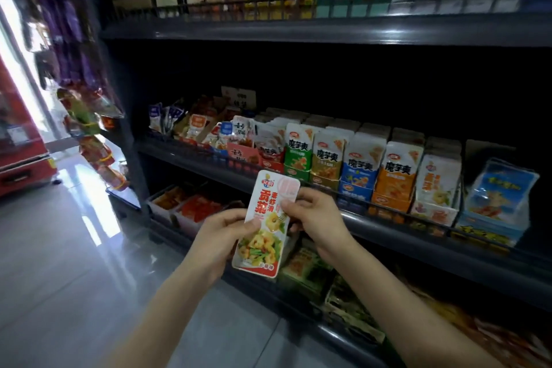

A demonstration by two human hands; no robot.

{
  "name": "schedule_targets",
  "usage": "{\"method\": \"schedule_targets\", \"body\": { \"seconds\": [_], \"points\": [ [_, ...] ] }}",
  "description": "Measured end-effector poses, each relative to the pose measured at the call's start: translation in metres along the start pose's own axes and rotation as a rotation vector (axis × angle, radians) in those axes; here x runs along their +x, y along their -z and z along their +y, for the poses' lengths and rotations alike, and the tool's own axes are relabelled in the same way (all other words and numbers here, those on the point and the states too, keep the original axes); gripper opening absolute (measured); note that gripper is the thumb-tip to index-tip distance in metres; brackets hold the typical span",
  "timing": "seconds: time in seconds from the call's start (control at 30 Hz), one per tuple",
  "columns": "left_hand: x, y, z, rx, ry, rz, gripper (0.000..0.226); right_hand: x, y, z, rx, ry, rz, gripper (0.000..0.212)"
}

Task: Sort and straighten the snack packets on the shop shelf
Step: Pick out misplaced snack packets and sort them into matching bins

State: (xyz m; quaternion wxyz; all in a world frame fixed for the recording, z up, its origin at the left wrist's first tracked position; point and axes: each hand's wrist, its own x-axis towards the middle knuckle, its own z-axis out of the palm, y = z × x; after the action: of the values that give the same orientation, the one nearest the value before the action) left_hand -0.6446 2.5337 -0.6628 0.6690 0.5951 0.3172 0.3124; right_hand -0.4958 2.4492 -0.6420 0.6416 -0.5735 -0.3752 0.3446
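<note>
Close before dark metal shelf (388, 231) | left hand (222, 236) and right hand (313, 215) pinched sides of flat white-and-red plastic snack packet (264, 222) | likely light, floppy, slick

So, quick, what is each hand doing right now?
Left hand: fingers curled round the left edge of the snack packet, holding it.
Right hand: pinching the same packet's right edge.
</note>
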Motion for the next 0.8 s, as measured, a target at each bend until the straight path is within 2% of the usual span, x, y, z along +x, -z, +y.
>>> {"method": "schedule_targets", "body": {
  "seconds": [0.17, 0.47, 0.63, 0.73, 0.8],
  "points": [
    [0.024, -0.041, 0.000, 0.073, -0.034, -0.083, 0.008, -0.007, 0.045, -0.006, -0.080, 0.047, 0.146, 0.009],
    [0.064, -0.198, 0.004, 0.123, -0.191, -0.243, 0.022, -0.019, 0.187, -0.029, -0.205, 0.158, 0.424, 0.013],
    [0.087, -0.262, 0.022, 0.207, -0.380, -0.256, 0.033, 0.003, 0.248, -0.051, -0.410, 0.362, 0.508, 0.024],
    [0.106, -0.285, 0.029, 0.268, -0.478, -0.235, 0.036, 0.021, 0.277, -0.056, -0.525, 0.439, 0.554, 0.018],
    [0.115, -0.295, 0.029, 0.289, -0.480, -0.234, 0.042, 0.032, 0.291, -0.053, -0.570, 0.452, 0.580, 0.013]
  ]
}}
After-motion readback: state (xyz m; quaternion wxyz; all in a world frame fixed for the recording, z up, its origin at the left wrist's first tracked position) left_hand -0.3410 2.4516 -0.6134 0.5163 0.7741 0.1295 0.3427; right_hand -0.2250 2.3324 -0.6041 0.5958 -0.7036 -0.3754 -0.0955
